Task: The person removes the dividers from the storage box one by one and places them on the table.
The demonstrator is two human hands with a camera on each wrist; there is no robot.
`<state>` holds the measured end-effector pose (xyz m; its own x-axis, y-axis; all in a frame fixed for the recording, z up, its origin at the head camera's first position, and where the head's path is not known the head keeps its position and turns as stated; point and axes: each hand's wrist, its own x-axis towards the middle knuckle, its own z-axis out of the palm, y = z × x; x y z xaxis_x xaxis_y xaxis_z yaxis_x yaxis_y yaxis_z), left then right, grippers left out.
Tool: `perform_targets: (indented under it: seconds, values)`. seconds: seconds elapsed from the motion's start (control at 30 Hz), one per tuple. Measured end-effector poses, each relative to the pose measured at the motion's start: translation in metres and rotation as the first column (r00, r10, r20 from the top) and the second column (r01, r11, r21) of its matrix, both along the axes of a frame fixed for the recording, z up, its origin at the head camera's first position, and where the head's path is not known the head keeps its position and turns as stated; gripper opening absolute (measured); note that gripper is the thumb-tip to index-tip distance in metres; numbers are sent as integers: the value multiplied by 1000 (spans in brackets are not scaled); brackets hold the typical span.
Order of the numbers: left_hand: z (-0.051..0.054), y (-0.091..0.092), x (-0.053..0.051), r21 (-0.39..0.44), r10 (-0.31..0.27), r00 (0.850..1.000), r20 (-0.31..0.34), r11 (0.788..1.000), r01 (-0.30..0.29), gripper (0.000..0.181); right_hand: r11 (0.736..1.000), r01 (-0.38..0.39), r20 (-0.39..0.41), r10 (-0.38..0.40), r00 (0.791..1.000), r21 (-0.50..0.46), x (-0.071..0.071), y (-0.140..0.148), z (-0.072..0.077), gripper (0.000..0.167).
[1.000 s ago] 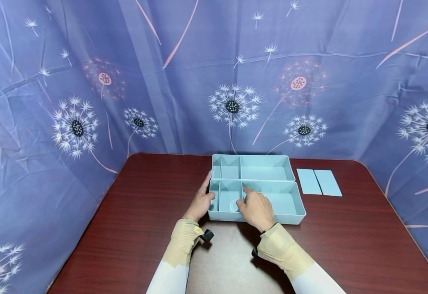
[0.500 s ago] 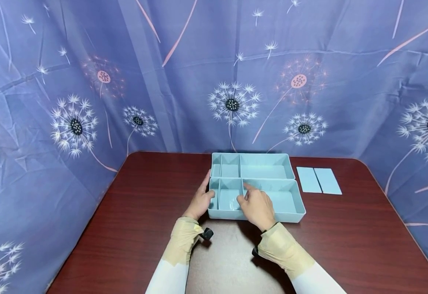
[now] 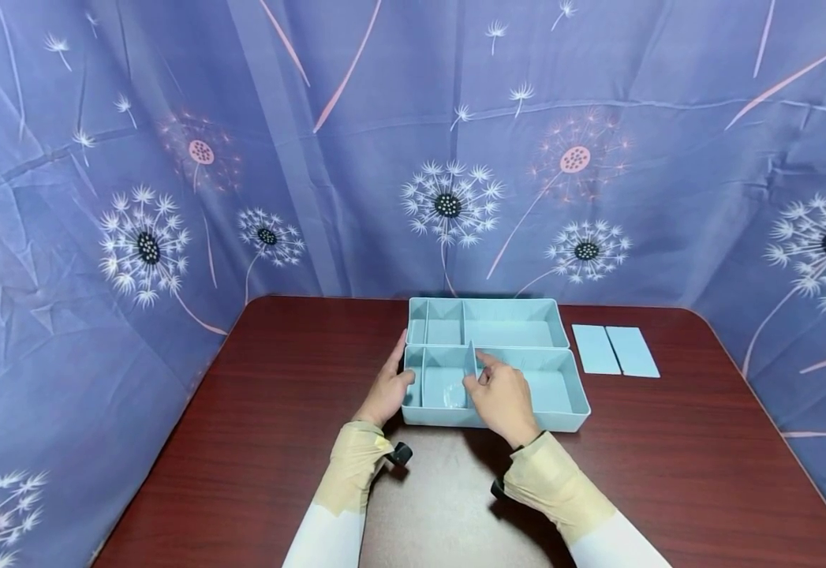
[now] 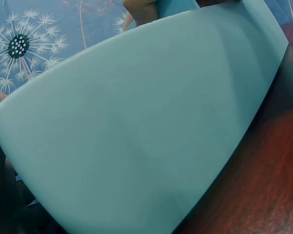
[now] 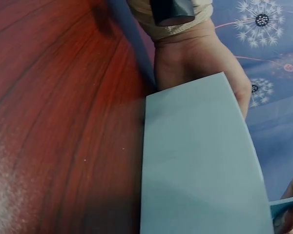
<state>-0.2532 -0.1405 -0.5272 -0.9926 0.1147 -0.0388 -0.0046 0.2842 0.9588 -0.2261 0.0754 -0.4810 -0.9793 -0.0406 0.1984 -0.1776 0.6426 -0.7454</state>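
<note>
Two pale blue trays lie one behind the other. At the near tray [image 3: 562, 422], my left hand [image 3: 386, 392] grips the left end, thumb over the rim and fingers along the outside. My right hand [image 3: 503, 401] pinches a thin blue divider [image 3: 471, 361] between thumb and index finger; its top stands above the tray's rim. A clear, shiny piece [image 3: 453, 396] lies in the compartment left of it. In the left wrist view the tray's wall [image 4: 136, 112] fills most of the picture. Right fingers and the divider [image 5: 283, 204] show at the right wrist view's lower right.
The far tray [image 3: 515, 323], with compartments, touches the near tray's back edge. Two flat pale blue plates [image 3: 596, 349] lie side by side on the dark red table [image 3: 285, 386] to the right. A blue dandelion-patterned cloth [image 3: 363, 197] hangs behind and beside the table.
The divider in my right hand has risen above the near tray's rim. My right hand has shifted slightly right with it, while my left hand keeps its place on the tray.
</note>
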Motion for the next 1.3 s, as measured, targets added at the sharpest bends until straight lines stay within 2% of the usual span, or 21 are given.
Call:
perform_targets:
  seconds: [0.17, 0.5, 0.63, 0.97, 1.3]
  values:
    - [0, 0, 1, 7, -1, 1000, -4, 1000, 2, 85, 1000, 1, -10, -1, 1000, -22, 2, 4, 5, 49]
    - [-1, -2, -3, 28, 1, 1000, -1, 1000, -1, 85, 995, -3, -32, 0, 999, -95, 5, 19, 18, 49]
    - [1, -2, -1, 25, -2, 1000, 4, 1000, 2, 85, 994, 11, -17, -12, 1000, -109, 6, 25, 21, 45]
    - [0, -1, -1, 27, -3, 1000, -2, 1000, 3, 84, 990, 67, -11, -69, 998, -122, 4, 43, 33, 20]
    - [-2, -1, -2, 36, -10, 1000, -1, 999, 10, 86, 982, 140, 19, -138, 990, -126, 3, 79, 48, 29]
